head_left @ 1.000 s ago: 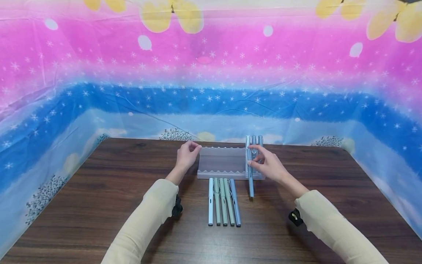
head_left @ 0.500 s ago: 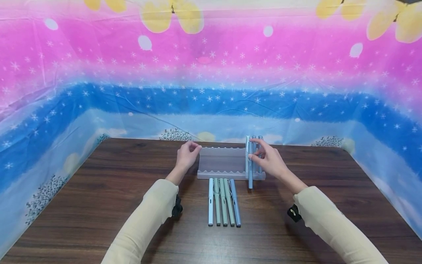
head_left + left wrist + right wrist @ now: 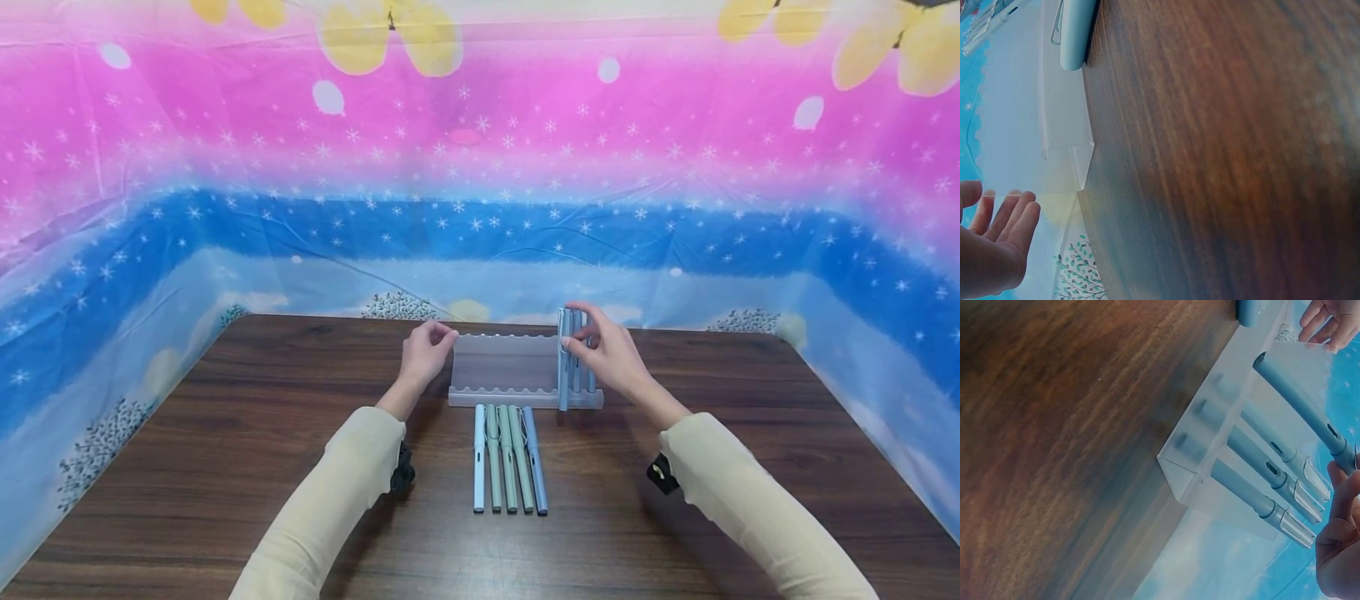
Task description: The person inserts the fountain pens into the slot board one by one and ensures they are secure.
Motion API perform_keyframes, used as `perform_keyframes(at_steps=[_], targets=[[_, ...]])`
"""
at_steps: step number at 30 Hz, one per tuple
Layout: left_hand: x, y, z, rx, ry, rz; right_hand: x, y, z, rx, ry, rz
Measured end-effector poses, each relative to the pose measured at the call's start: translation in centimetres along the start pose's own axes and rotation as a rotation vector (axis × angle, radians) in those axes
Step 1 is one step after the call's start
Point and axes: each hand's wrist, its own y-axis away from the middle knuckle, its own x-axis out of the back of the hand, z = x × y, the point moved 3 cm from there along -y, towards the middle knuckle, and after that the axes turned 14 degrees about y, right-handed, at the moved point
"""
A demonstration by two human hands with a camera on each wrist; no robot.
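Observation:
A frosted, see-through pen rack (image 3: 506,362) with scalloped edges stands on the table. My left hand (image 3: 427,350) pinches its upper left corner; in the left wrist view the fingers (image 3: 1013,219) are at the sheet's edge. My right hand (image 3: 611,354) holds a blue pen (image 3: 1300,403) near its clip end between thumb and fingers. The pen is in front of the rack's right part, its lower end apart from the front ledge in the right wrist view. Three blue pens (image 3: 1254,453) with metal clips lean side by side in the rack's right-hand slots.
In front of the rack, a row of several pens lies on the brown wooden table (image 3: 300,533): a pale blue pen (image 3: 479,458), green pens (image 3: 512,458) and a darker blue pen (image 3: 536,462). A printed cloth (image 3: 480,225) surrounds the table's back and sides.
My right hand has lifted the blue pen upward and slightly left, from below the front ledge to in front of the leftmost racked pen. My left hand stays at the rack's corner.

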Motion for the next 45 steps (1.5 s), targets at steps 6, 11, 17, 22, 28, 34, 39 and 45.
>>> perform_keyframes(at_steps=[6,11,17,22,28,34,39,45], targets=[[0.0,-0.4,-0.6,-0.036,0.012,0.020,0.2,-0.5,-0.4,0.022,0.043,0.043],[-0.1,-0.4,-0.6,-0.033,0.015,0.016,0.0,-0.8,-0.5,0.051,0.056,0.089],[0.0,-0.1,0.0,-0.003,-0.005,-0.004,-0.3,-1.0,-0.3,0.075,0.049,0.149],[0.0,-0.1,-0.1,-0.003,0.000,-0.006,-0.5,-1.1,-0.4,0.070,0.071,0.197],[0.0,0.0,0.0,0.001,0.004,-0.008,-0.9,-1.0,-0.7,0.074,0.099,0.246],[0.0,0.0,0.1,-0.001,0.003,-0.008,-1.4,-0.7,-0.7,0.084,0.116,0.259],[0.0,0.1,0.1,-0.004,-0.002,-0.007,-1.9,-0.5,-0.4,0.066,0.115,0.230],[0.1,0.1,0.1,-0.005,0.000,-0.004,-2.2,-0.3,-0.3,0.065,0.111,0.182]])
